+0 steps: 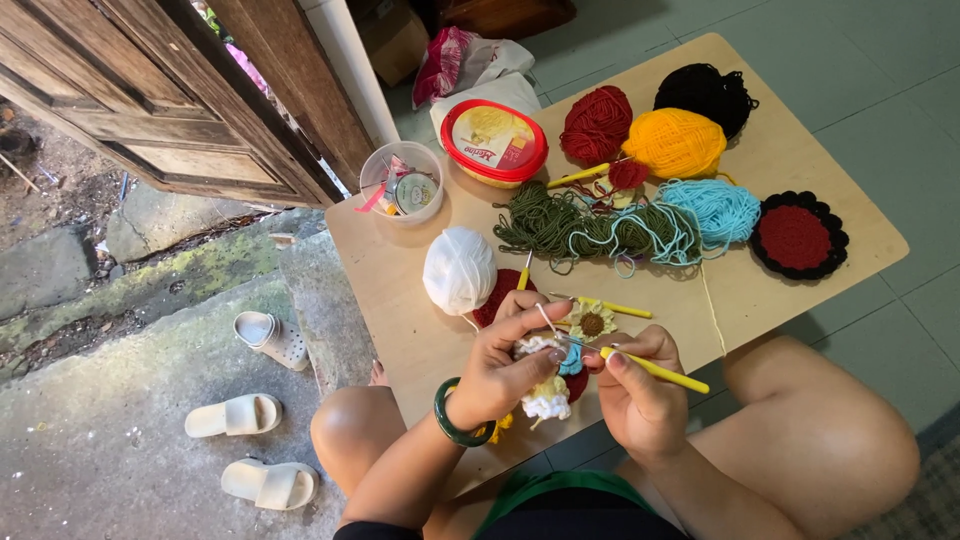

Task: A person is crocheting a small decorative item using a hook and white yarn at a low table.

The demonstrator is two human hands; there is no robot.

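Yellow-handled crochet hook, pinched in the right hand, points leftward into the white-edged multicoloured crochet piece gripped by the left hand.

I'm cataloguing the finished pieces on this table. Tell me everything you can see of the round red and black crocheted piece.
The round crocheted piece lies flat near the far right edge of the low wooden table. Its centre is a solid red disc of tight stitches, ringed by a black scalloped border. It looks like soft yarn work and appears complete, with no loose tail visible. The light blue yarn sits just beside it on its left, seeming to touch the border. Neither hand is near it.
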